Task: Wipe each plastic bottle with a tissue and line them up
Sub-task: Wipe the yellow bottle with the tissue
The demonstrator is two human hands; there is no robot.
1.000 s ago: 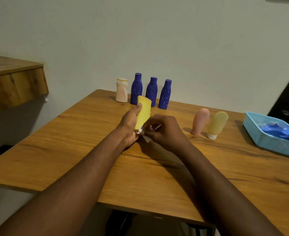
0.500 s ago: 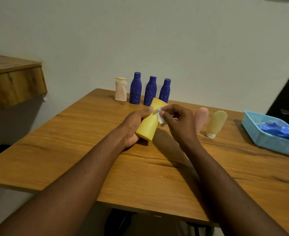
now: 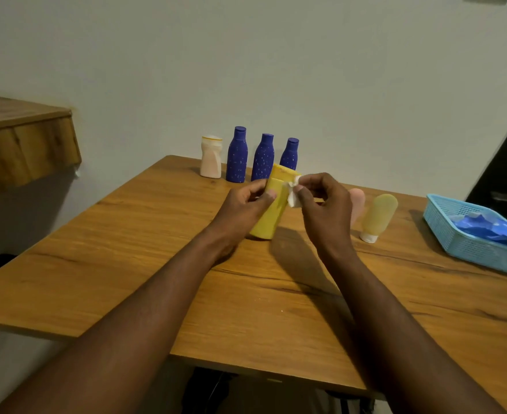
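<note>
- My left hand is wrapped around the middle of the yellow bottle, thumb on the near side, fingers curled round the left; the grip is closed on it.
- My right hand is pinched shut on a small crumpled tissue, thumb and forefinger pressing it against the bottle's upper right side, just below the cap end.
- The bottle's long axis leans away from me and a little to the right: its bottom is low and near, close to the table or perhaps just resting on it (I cannot tell which), and its cap end points up toward the back row.
- So the surface left to wipe runs down and toward me from the tissue; I judge the next stroke calls for drawing my right hand along that axis while the left holds firm or turns the bottle.
- Just beyond my right hand, a pink tube, partly hidden, and a pale yellow tube stand cap-down side by side, probably not yet wiped.
- Farther right sits a blue basket holding something blue.
- At the far edge by the wall, a cream bottle and three dark blue bottles stand upright in a line; the free end is on its right, far-right of my left hand.
</note>
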